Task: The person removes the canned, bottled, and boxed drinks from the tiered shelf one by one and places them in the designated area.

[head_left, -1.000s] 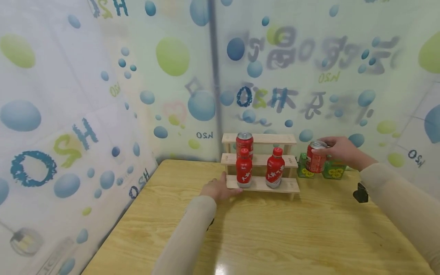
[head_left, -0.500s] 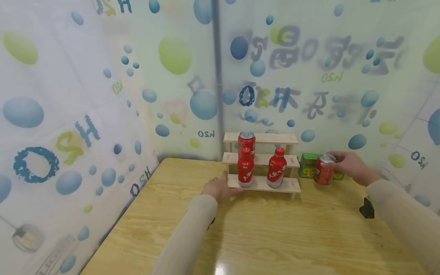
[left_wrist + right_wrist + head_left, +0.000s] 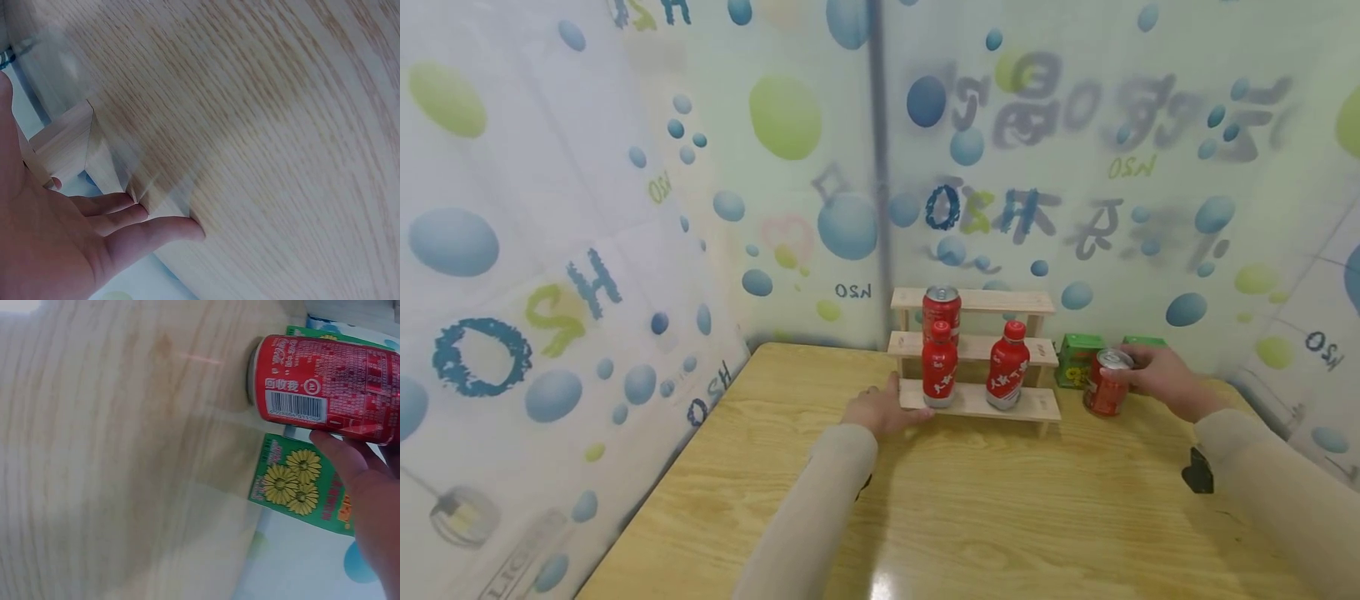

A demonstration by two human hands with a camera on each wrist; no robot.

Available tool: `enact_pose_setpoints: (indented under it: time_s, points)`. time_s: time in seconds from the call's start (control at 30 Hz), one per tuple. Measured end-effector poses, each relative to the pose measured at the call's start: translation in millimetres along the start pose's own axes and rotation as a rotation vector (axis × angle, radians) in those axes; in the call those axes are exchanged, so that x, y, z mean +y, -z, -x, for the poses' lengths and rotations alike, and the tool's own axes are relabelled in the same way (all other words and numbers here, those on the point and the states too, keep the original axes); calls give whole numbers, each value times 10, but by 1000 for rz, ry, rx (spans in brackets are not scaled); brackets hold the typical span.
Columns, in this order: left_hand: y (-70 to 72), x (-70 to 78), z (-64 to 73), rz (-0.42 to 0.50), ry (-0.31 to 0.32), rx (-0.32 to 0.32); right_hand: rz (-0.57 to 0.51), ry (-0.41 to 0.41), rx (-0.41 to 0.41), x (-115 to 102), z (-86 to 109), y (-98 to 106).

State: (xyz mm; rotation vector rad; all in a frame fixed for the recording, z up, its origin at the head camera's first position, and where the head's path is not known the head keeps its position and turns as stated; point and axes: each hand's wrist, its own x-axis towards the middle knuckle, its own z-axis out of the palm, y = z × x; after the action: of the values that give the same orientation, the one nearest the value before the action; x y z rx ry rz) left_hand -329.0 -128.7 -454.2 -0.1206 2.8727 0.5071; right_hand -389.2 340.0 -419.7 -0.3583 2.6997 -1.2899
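Note:
In the head view, my left hand (image 3: 880,410) rests against the left end of a three-step wooden rack (image 3: 976,402), its thumb along the lowest step's front edge. The left wrist view shows its fingers fairly straight, tips at the wood-grain tabletop. My right hand (image 3: 1172,382) holds a red soda can (image 3: 1107,392) near its top, upright, right of the rack. Whether the can's base touches the table I cannot tell. Two red bottles (image 3: 939,371) stand on the lowest step; behind the left one, a taller red can (image 3: 942,307) is partly hidden.
Two green boxes (image 3: 1075,360) with yellow flowers stand by the wall, behind the held can; one is partly covered by my right hand. A small black object (image 3: 1198,472) shows beside the right sleeve. A patterned wall sheet (image 3: 782,317) borders the table (image 3: 970,517).
My right hand has lowered the soda can and carried it slightly right, in front of the green boxes. The left hand keeps its place at the rack.

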Motion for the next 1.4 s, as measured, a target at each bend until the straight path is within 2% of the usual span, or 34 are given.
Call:
enact_pose_setpoints:
  time_s: [0.17,0.37,0.53,0.63,0.97,1.17,1.4]
  points:
    - [38,8,14,14,1,1,-3,19,40,47,3,-59]
    - [98,-15,44,18,9,-4,-26,33,45,46,-26,-206]
    - [115,-25,68,19,21,-1,-102,10,112,82,-10,-361]
    - [105,-13,69,23,18,7,-160,-4,135,113,2,-415]
    - [47,16,34,1,-4,-6,-157,-37,190,222,87,-485]
    - [48,36,38,-12,-3,-1,-215,-73,231,184,129,-549]
    - [-7,-1,-11,-1,-2,0,-242,-53,230,150,175,-621]
